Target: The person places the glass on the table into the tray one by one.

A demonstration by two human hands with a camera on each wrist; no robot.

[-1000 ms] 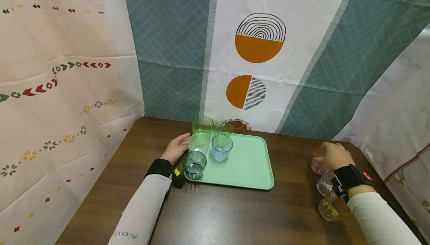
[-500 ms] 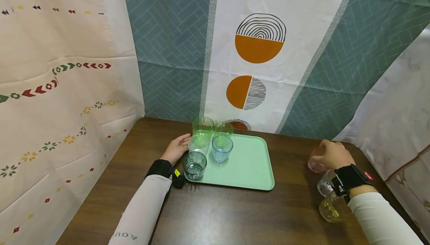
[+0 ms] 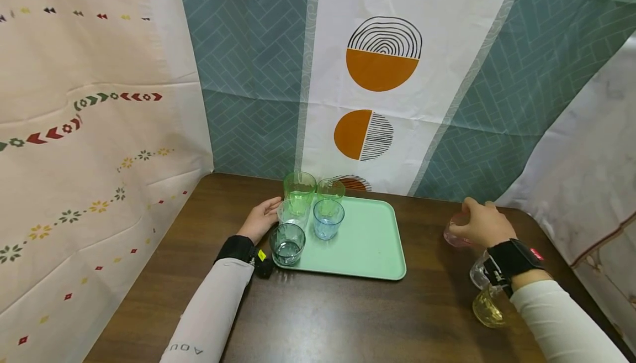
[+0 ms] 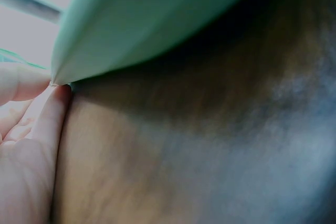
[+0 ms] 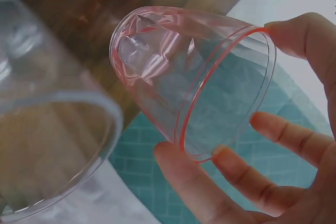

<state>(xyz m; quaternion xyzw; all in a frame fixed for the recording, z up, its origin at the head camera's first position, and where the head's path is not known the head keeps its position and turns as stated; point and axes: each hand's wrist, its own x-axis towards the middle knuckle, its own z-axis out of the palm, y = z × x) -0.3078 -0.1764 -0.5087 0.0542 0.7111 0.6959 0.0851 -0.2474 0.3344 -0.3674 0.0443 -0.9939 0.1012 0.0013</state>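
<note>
My right hand (image 3: 489, 225) grips a pink-tinted clear tumbler (image 3: 453, 236) by its rim at the right of the table. In the right wrist view, thumb and fingertips (image 5: 228, 156) press around that rim, and the faceted base points away from the palm. My left hand (image 3: 260, 220) is at the left edge of a mint green tray (image 3: 372, 241). The left wrist view shows its thumb and a finger pinching the tray's edge (image 4: 131, 30). On the tray's left part stand several tumblers, among them a blue one (image 3: 328, 225) and a dark grey one (image 3: 288, 250).
Close to my right wrist stand a clear tumbler (image 3: 478, 274) and a yellow tumbler (image 3: 487, 310). Two green tumblers, one tall (image 3: 300, 183) and one shorter (image 3: 331, 187), are at the tray's back left. Cloth drapes (image 3: 258, 103) rise behind the brown table (image 3: 308, 324).
My right hand has moved slightly left and away from me, bringing the pink tumbler along, apart from the clear one. The left hand and the tray stay in place.
</note>
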